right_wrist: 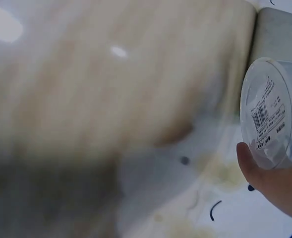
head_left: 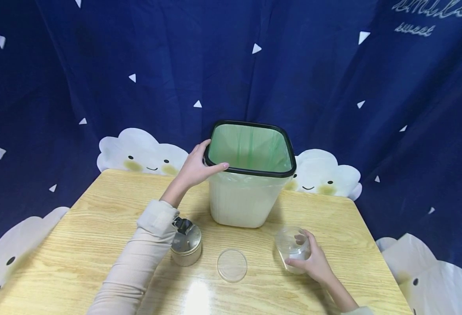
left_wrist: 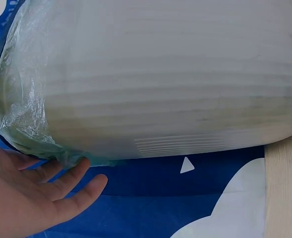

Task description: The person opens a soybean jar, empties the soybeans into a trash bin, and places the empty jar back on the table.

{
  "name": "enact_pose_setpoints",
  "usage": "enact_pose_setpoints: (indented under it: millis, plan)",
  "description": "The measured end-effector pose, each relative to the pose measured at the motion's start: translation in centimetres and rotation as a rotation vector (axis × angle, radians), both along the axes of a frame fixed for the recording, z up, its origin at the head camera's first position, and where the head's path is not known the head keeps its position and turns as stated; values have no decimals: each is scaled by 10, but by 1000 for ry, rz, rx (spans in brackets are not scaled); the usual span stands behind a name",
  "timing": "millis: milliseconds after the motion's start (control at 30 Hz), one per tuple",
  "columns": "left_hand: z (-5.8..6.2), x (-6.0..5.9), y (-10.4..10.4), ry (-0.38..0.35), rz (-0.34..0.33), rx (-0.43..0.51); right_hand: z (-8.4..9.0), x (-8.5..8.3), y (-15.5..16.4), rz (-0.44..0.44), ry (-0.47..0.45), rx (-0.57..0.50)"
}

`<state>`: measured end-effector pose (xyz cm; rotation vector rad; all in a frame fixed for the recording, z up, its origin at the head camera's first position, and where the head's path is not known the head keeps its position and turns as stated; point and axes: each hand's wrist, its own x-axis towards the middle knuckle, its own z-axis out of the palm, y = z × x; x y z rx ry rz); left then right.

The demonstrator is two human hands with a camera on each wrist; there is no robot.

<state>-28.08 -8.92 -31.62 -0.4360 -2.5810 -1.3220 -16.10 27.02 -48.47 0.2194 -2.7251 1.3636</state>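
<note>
A white waste bin [head_left: 243,199] with a black rim and a green liner stands at the back middle of the wooden table [head_left: 81,236]. My left hand [head_left: 199,165] holds its near left rim, thumb over the edge; in the left wrist view the hand [left_wrist: 34,196] lies against the bin's wall [left_wrist: 160,79] and liner. My right hand [head_left: 311,261] grips a clear plastic container [head_left: 291,246], tilted, at the table's front right. The right wrist view shows that container [right_wrist: 274,111] with a barcode label, held by the fingers [right_wrist: 264,173].
A round metal tin [head_left: 186,245] stands beside my left forearm. A clear round lid [head_left: 232,264] lies flat on the table in front of the bin. A dark blue curtain with clouds and triangles hangs behind. The table's edges are close on both sides.
</note>
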Motion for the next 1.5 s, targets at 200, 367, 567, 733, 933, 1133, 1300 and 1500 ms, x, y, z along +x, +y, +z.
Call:
enact_pose_setpoints:
  millis: [200, 367, 567, 733, 933, 1133, 1300, 1500]
  plan:
    - [-1, 0, 1, -1, -1, 3, -6, 3, -2, 16, -91, -61]
    - [-1, 0, 1, -2, 3, 6, -8, 4, 0, 28, -98, -89]
    - [0, 0, 1, -3, 2, 10, -15, 7, 5, 24, -119, -111]
    - [0, 0, 1, 1, 1, 12, -20, 11, 9, 27, -119, -112]
    - [0, 0, 1, 8, -3, 13, -17, 15, 12, 35, -107, -106]
    - [2, -1, -1, -1, -4, 11, -6, 17, 14, 68, -12, -140]
    - [5, 0, -2, -24, -10, -13, 4, 16, 15, 79, 36, -104]
    - [3, 3, -4, -15, -21, -56, 11, 16, 14, 77, 97, -41]
